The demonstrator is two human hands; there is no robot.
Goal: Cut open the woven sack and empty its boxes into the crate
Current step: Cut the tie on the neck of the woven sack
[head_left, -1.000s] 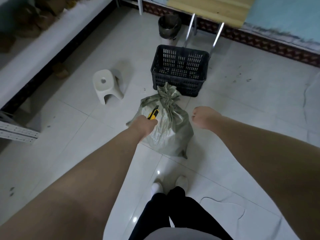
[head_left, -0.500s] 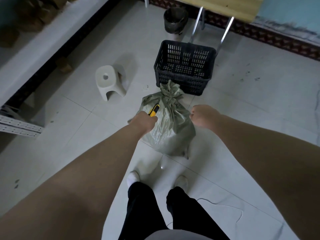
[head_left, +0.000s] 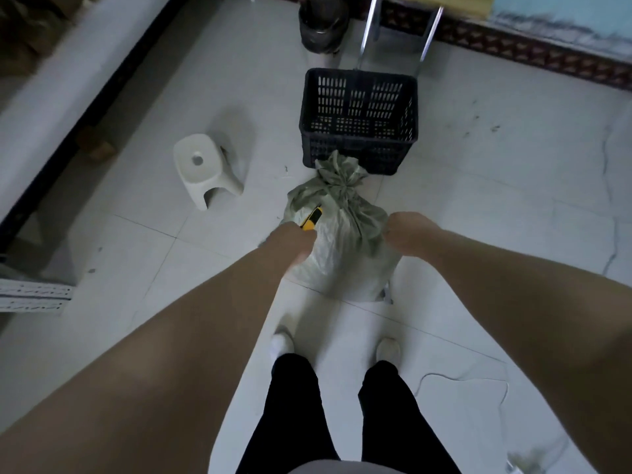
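Note:
A grey-green woven sack [head_left: 342, 241] stands on the tiled floor, its neck tied in a knot [head_left: 340, 172] at the top. Just behind it sits a black slatted plastic crate [head_left: 359, 121], which looks empty. My left hand [head_left: 290, 241] is closed around a yellow and black utility knife [head_left: 312, 218], held against the sack's left shoulder. My right hand [head_left: 403, 234] is fisted at the sack's right side, touching the fabric; whether it grips the fabric I cannot tell. The boxes inside the sack are hidden.
A small white plastic stool [head_left: 205, 169] stands left of the sack. A dark bin [head_left: 323, 25] and metal table legs [head_left: 396, 32] are behind the crate. A shelf unit [head_left: 51, 97] runs along the left. My feet [head_left: 335, 347] are just in front of the sack.
I have stepped closer, with my feet now apart in front of the sack. Both hands have stayed at the sack's sides, the knife still in the left.

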